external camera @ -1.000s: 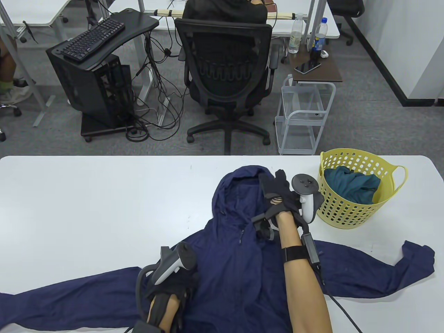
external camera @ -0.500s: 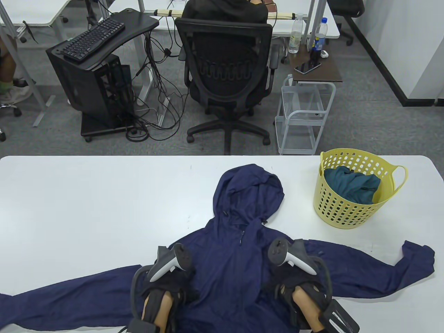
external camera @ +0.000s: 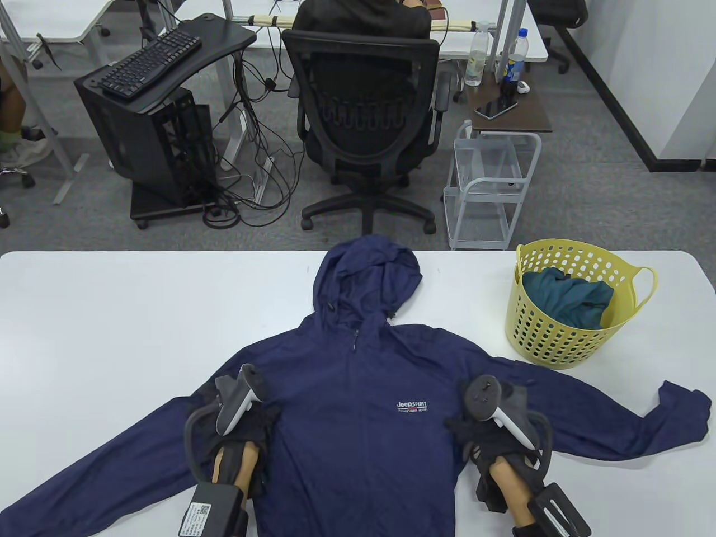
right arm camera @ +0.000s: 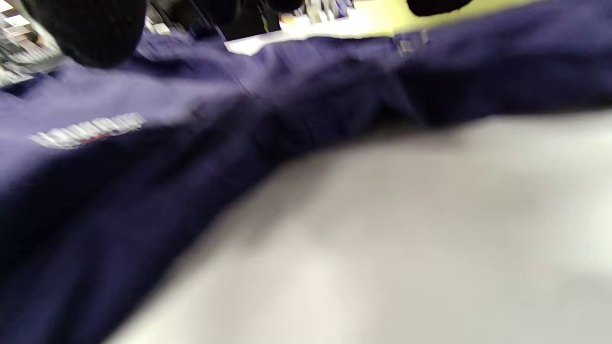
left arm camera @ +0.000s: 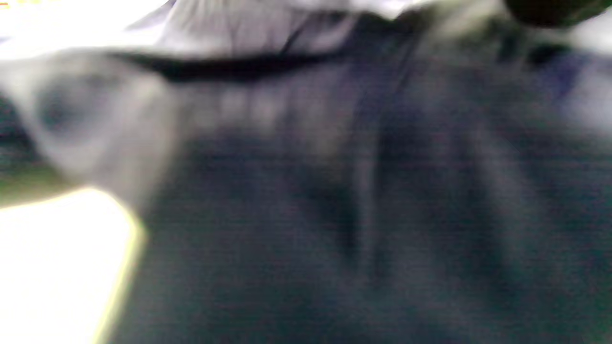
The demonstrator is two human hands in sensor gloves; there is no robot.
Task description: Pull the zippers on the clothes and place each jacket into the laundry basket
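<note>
On the white counter (external camera: 112,313), a navy hooded jacket (external camera: 358,425) lies spread flat, front side up, its hood (external camera: 366,277) reaching the far edge and its body running off the near edge. Both sleeves are stretched out sideways, one toward the near left corner, the other toward the right edge. The front zipper appears closed up to the collar, the pull (external camera: 356,339) lying just below the hood. A small chest logo (external camera: 412,406) faces up.

The left hand (external camera: 246,428) rests on the jacket where the left sleeve joins the body; the right hand (external camera: 486,436) rests on the opposite armpit area. Trackers cover both hands, and the wrist views are blurred, so I cannot tell whether the fingers lie flat or grip the cloth.

A yellow laundry basket (external camera: 565,341) stands near the far right corner, apart from the jacket, with a teal garment (external camera: 565,296) inside.
</note>
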